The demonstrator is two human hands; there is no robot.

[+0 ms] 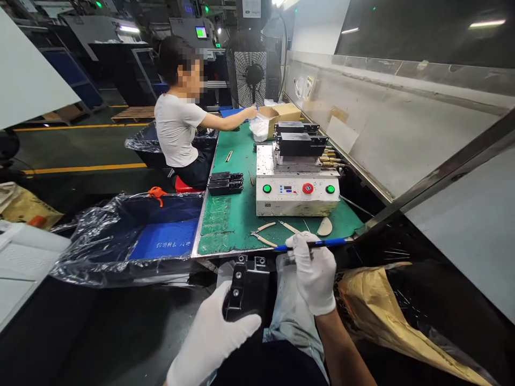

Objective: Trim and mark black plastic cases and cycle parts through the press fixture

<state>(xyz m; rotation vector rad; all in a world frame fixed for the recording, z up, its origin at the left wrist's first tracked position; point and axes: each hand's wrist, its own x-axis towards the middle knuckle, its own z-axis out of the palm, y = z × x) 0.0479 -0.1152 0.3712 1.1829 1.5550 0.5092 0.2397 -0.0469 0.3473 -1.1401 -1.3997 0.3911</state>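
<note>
My left hand (219,332), in a white glove, grips a black plastic housing (251,289) from its near left side, thumb across the near end. Round metal inserts show along the housing's left edge and far end. In my gloved right hand (316,271) is a blue and black pen-like tool (328,243), held level by the fingers, its blue tip pointing left just beyond the housing's far end. Tip and housing look apart. Past the right hand, cutting pliers (265,234) and a second pair of pliers (287,227) lie on the green mat (217,220).
A white machine (298,206) with green and red buttons stands on the table, bearing black housings (302,143). More housings (225,184) lie to its left. A co-worker (179,123) sits at the table's left side. Plastic-lined bin (120,262) left; yellow sack (374,300) right.
</note>
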